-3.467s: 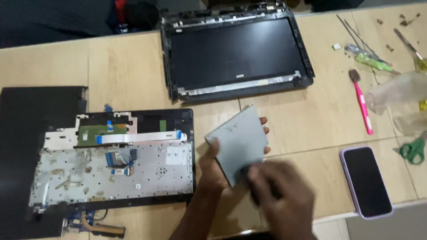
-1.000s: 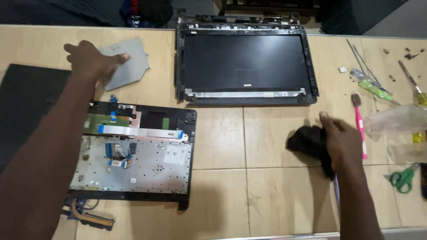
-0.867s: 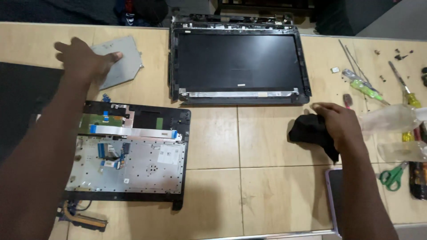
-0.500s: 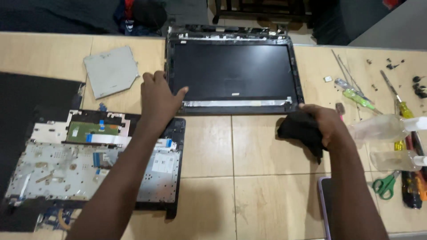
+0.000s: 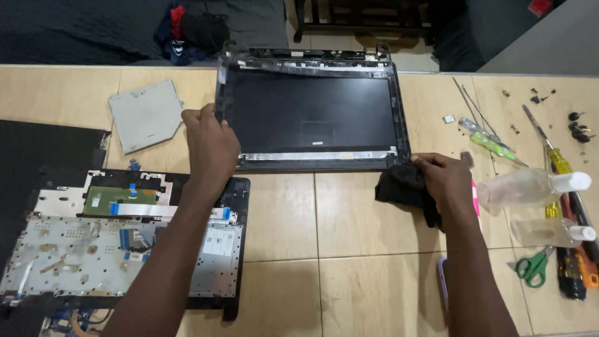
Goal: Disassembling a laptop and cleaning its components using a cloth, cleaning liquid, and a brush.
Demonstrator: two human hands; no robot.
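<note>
Screen panel [image 5: 312,115] lies on tan table [image 5: 349,237].

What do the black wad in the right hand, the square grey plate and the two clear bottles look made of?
Black wad: soft cloth, matte, crumpled into folds under the right hand. Grey plate: probably sheet metal, dull brushed grey, flat with thin edges; could be painted plastic. Clear bottles: translucent plastic by the look, cloudy walls, white caps.

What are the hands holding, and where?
The right hand holds a black cloth, bunched by its right side. The left hand grips the screen panel at its left edge.
</note>
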